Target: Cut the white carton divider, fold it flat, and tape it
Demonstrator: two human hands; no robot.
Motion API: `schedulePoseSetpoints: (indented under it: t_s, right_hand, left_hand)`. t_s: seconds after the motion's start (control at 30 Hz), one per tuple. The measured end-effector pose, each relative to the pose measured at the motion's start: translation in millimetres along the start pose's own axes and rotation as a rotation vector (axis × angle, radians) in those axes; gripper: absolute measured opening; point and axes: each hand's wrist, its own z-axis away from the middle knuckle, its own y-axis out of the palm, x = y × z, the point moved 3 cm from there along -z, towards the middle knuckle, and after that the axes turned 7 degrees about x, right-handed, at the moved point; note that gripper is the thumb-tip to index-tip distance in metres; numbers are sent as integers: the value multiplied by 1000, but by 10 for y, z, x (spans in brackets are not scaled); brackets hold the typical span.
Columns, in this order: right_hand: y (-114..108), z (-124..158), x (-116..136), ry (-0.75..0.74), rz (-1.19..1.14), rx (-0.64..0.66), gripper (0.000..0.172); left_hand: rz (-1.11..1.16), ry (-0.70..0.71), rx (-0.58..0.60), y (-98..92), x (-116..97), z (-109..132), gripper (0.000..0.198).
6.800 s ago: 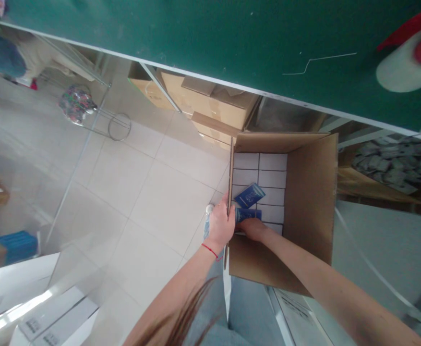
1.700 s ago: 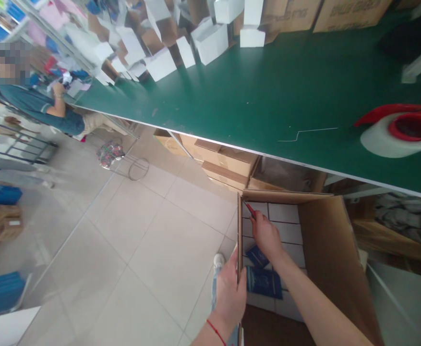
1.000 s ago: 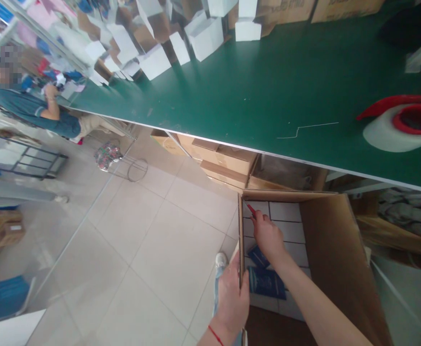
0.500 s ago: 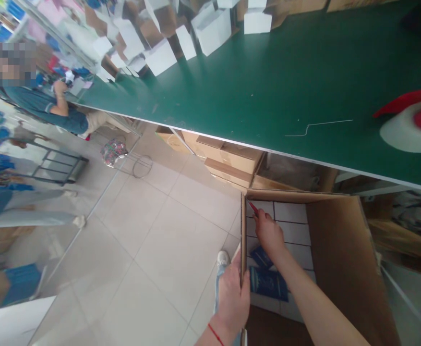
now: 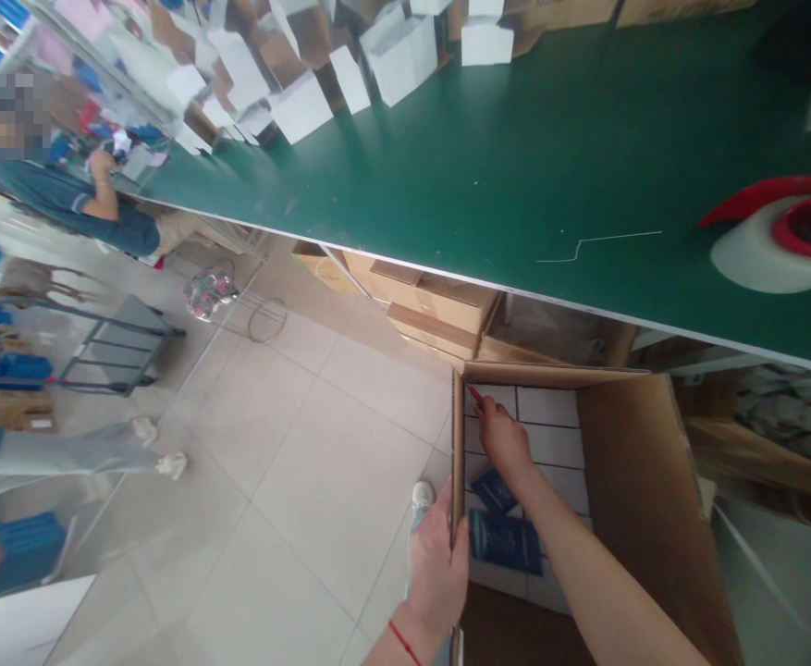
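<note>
An open cardboard carton (image 5: 631,490) stands below the table edge. White boxes (image 5: 550,444) fill its bottom in rows, with dark blue packets (image 5: 506,541) lying on top. My left hand (image 5: 439,555) grips the carton's left wall (image 5: 458,435), thumb inside and fingers outside. Reaching into the carton, my right hand (image 5: 506,439) is closed around a slim red utility knife (image 5: 475,396). Its tip points at the far left inner corner; the blade cannot be made out. A red string circles my left wrist.
Along the carton's far side runs a green table (image 5: 516,157) with a tape roll (image 5: 758,245) and open white boxes (image 5: 405,55). Cartons (image 5: 439,301) sit beneath it. A seated person (image 5: 106,203), a stool (image 5: 263,314) and a trolley (image 5: 124,347) are at left.
The view has shifted slightly, so the table and carton appear farther left. Both hands keep their holds, the knife staying by the corner. At left, the other person's legs have moved.
</note>
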Motion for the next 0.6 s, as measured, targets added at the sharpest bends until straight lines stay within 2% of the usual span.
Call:
schedulePoseSetpoints:
  t_s: [0.33,0.6]
  right_hand:
    - [32,-70,-6,-1,1,29,31]
    - [95,-130,-3,18,9,37,30]
  left_hand:
    - [22,-13,28,-20,-59,-3,48]
    - [-2,-49,42,-2,19,-9,50]
